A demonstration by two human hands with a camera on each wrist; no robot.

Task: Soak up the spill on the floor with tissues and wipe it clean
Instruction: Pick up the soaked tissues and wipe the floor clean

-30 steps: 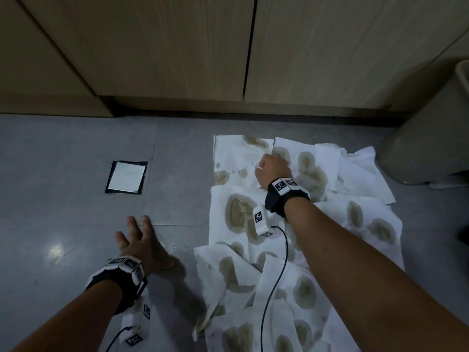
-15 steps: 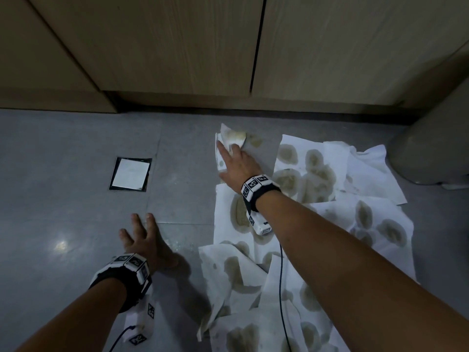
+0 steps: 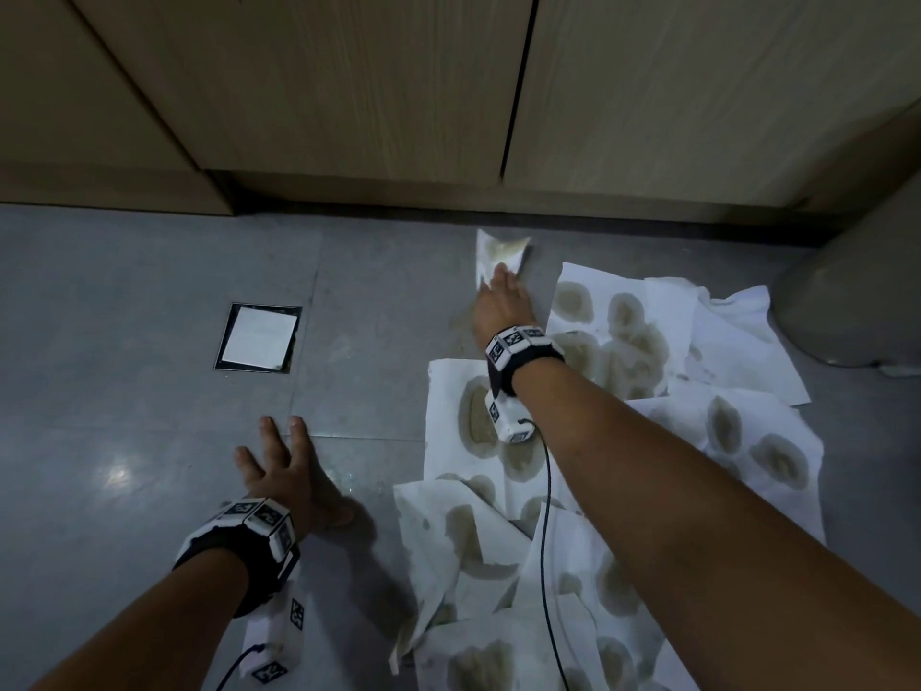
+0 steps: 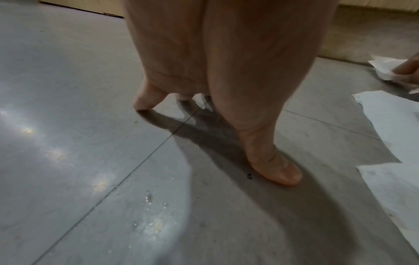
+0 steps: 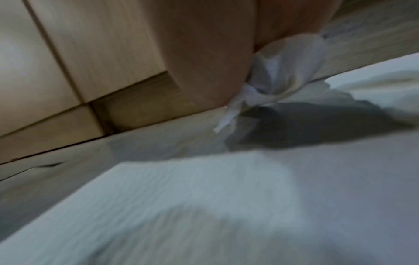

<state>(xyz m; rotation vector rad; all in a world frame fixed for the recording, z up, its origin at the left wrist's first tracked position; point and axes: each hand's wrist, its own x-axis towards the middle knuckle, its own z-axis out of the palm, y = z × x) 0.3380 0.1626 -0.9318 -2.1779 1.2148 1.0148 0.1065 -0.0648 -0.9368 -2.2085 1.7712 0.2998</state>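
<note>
Your right hand pushed one stained tissue out toward twelve o'clock, fingers bunched on it, baring damp floor behind. Other soaked tissues lay at three. Your left hand stayed splayed, bracing at seven.

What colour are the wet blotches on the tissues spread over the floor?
Brownish-olive blotches on the white tissues, clearest in the head view.

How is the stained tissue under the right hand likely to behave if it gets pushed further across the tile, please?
The tissue is thin, crumpled and brown-stained, so it is probably limp and would bunch rather than slide flat. Being wet, it may tear or shed bits under the right hand. On the glossy floor it could smear.
</note>
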